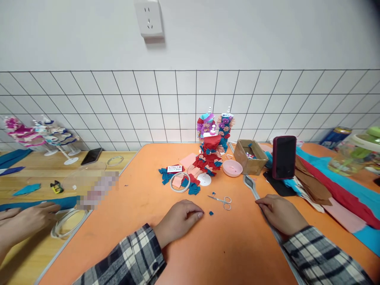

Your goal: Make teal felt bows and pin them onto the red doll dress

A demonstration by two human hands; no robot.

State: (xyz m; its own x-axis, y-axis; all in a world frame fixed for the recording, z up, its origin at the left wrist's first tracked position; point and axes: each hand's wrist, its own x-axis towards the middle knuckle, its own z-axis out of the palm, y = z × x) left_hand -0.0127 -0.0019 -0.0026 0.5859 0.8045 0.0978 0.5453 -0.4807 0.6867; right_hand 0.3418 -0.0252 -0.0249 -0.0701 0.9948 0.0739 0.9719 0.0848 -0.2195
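Note:
My left hand (179,219) rests on the orange table (142,206), fingers curled loosely under, with nothing seen in it. A tiny blue paper scrap (211,213) lies just right of its fingertips, and small scissors (222,200) lie beyond that. My right hand (280,213) lies palm down with its fingers together over a long grey strip (251,187) that runs along the table. Further back stands a red and blue paper dress figure (210,158) on a white round base, beside a tape ring (179,182) with paper pieces.
A pink bowl (232,168), a cardboard box (250,156) and a phone on a stand (284,157) sit at the back right, with coloured paper sheets (341,198) beyond. Another person's hands (23,223) work at the left on a wooden table with dress figures (41,136).

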